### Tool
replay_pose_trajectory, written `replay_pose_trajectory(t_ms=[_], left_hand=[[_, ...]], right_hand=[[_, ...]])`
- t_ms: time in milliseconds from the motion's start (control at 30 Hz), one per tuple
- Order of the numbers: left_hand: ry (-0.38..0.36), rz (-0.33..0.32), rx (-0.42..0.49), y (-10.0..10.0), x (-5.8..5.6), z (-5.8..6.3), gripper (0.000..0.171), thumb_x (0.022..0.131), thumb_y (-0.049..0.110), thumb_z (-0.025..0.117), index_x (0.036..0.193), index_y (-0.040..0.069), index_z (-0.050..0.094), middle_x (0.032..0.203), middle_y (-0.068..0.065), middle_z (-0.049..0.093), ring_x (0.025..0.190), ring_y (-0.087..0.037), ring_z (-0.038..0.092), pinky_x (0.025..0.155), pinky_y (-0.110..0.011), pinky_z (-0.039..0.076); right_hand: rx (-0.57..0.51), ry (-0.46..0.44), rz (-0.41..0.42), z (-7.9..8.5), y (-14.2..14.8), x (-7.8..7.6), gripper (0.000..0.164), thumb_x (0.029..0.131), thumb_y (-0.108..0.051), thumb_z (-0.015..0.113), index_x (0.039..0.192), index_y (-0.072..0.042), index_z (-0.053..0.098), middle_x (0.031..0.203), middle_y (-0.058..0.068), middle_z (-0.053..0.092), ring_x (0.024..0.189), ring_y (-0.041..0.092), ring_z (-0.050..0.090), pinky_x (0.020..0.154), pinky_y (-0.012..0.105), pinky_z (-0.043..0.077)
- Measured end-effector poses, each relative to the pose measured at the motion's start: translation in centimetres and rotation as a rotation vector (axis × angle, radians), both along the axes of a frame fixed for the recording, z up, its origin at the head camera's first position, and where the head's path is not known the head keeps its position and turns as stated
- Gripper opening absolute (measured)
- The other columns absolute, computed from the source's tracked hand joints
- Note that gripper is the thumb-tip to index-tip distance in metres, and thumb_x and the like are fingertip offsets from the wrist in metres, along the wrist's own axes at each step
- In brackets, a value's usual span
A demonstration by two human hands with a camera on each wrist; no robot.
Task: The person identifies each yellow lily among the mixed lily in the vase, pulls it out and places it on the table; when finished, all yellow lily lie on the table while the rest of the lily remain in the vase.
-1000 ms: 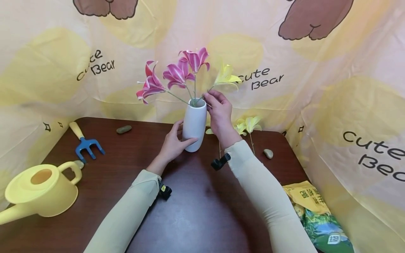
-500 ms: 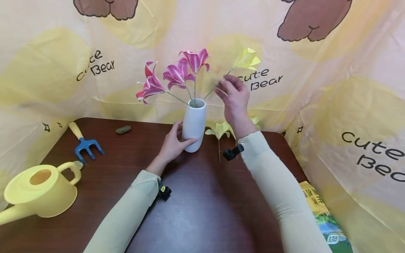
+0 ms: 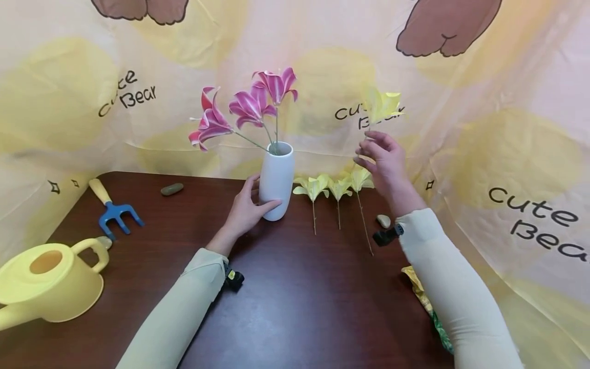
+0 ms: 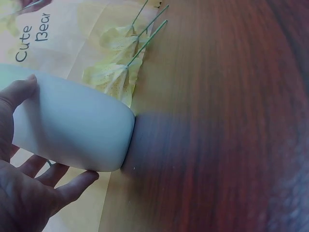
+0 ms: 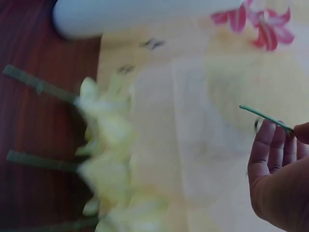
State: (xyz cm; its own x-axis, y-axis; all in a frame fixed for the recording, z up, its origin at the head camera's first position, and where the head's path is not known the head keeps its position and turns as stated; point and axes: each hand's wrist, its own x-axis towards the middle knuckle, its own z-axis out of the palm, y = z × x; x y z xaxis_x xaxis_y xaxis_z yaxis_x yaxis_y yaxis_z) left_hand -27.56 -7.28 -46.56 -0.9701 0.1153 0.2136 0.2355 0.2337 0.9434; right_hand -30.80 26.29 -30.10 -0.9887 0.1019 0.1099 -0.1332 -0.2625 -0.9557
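Note:
A white vase (image 3: pixel 276 182) stands near the table's far edge, with three pink lilies (image 3: pixel 251 106) leaning out of its mouth. My left hand (image 3: pixel 244 211) grips it low down, thumb across the front; in the left wrist view, the fingers wrap the vase (image 4: pixel 77 125) from both sides. To the right, my right hand (image 3: pixel 388 166) holds up a yellow lily (image 3: pixel 385 106), apart from the vase. The right wrist view shows its green stem (image 5: pixel 263 115) pinched between thumb and fingers. Three more yellow lilies (image 3: pixel 312 187) lie between the vase and that hand.
On the left are a yellow watering can (image 3: pixel 60 282), a blue hand fork (image 3: pixel 119 216) and a dark stone (image 3: pixel 172 189). A pale stone (image 3: pixel 383 221) lies right, and a bag (image 3: pixel 426 302) is partly behind my right sleeve. A printed cloth (image 3: pixel 322 92) hangs behind.
My right hand has drawn the yellow lily out of the vase's mouth and carried it to the right. The left hand keeps its grip on the vase. The view has shifted slightly.

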Motion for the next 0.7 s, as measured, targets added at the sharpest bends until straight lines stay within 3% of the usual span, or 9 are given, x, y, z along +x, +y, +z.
replay_pose_trajectory(t_ms=[367,700], left_hand=[[-0.004,0.002,0.004,-0.2,-0.1,-0.3,0.093,0.095,0.039,0.092,0.169,0.024,0.039,0.163,-0.018,0.056,0.150,-0.043,0.059,0.121,-0.065,0.053],[0.003,0.003,-0.005,-0.1,-0.2,-0.2,0.092,0.095,0.039,0.093,0.169,0.024,0.040,0.163,-0.016,0.057,0.151,-0.040,0.059,0.122,-0.065,0.052]], right_hand=[[0.176,-0.169,0.039,-4.3,9.0,0.7,0.021,0.110,-0.002,0.067,0.122,-0.019,0.070,0.099,-0.004,0.072,0.084,0.012,0.076,0.076,0.026,0.068],[0.309,-0.318,0.096,-7.5,14.1,2.0,0.022,0.111,-0.003,0.065,0.118,-0.022,0.074,0.093,-0.008,0.078,0.081,0.011,0.077,0.078,0.027,0.069]])
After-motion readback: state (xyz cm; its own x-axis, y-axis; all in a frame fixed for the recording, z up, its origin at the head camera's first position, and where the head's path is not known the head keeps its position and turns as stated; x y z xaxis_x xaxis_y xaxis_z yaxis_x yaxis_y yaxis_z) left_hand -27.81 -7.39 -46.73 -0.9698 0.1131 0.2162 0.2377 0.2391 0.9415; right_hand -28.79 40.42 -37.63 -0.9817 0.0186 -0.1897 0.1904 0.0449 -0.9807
